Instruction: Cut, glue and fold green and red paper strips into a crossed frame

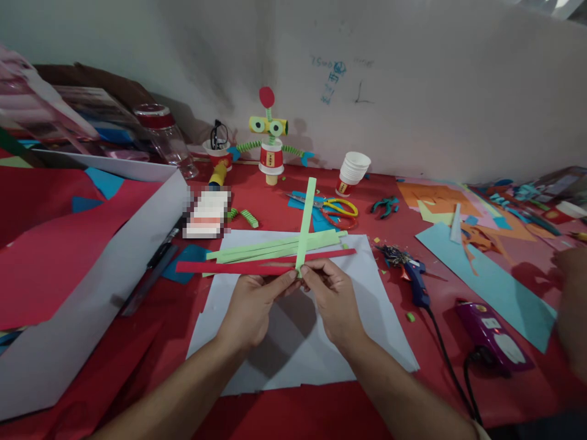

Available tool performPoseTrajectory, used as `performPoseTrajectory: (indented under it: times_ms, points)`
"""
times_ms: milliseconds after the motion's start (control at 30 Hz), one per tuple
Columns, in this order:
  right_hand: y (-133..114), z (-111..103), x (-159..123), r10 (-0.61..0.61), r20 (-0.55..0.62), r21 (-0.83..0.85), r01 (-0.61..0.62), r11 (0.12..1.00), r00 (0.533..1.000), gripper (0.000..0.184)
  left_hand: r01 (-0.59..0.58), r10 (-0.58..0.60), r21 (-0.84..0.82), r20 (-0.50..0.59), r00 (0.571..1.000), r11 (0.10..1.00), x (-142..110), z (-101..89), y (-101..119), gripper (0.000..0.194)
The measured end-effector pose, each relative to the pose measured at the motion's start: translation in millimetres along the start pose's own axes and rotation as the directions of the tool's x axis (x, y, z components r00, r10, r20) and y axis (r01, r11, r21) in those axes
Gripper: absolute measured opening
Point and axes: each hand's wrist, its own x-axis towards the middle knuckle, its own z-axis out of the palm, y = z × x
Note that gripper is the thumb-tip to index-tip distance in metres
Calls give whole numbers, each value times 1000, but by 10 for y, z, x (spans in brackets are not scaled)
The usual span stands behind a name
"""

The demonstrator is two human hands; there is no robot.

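My left hand (250,305) pinches the end of a red paper strip (206,267), which sticks out level to the left. Right beside it, my right hand (337,299) is closed on the lower end of a light green paper strip (306,220) pointing away from me. The two strips meet at a corner between my fingertips; whether they are stuck together is hidden. Behind my hands, several loose green strips (275,245) and another red strip (339,253) lie on the white paper sheet (293,360).
A paper-cup robot figure (271,153) stands at the back, with stacked cups (353,171) to its right. Scissors (339,208) and pliers (385,208) lie before them. A glue gun (417,281) with a cord is at right; a white box (114,305) with coloured paper stands left.
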Motion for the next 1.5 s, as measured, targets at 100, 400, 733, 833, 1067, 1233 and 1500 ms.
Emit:
performPoseTrajectory:
  times_ms: [100, 400, 733, 833, 1067, 1233, 1500]
  points:
    - [-9, -5, 9, 11, 26, 44, -12, 999, 1000, 11, 21, -20, 19, -9, 1000, 1000, 14, -27, 0, 18]
    - [39, -4, -19, -4, 62, 17, 3, 1000, 998, 20, 4, -4, 12, -21, 1000, 1000, 34, -47, -7, 20]
    - [-21, 5, 8, 24, 22, 41, -25, 999, 999, 9, -89, 87, 70, 42, 995, 994, 1, -7, -46, 23]
    - [-25, 2, 10, 27, 16, 45, -28, 999, 999, 9, -36, 36, 15, 4, 999, 999, 8, -1, -40, 22]
    - [50, -11, 11, 49, 18, 61, -50, 997, 999, 13, 38, -38, -4, -15, 999, 999, 27, -58, -64, 21]
    - [40, 1, -1, 36, 22, 44, -37, 998, 999, 10, 99, -99, -48, -2, 995, 994, 65, -98, -69, 17]
    - [33, -17, 1, 27, 17, 27, -27, 999, 999, 11, 187, -191, -126, -22, 981, 974, 91, -98, -26, 16]
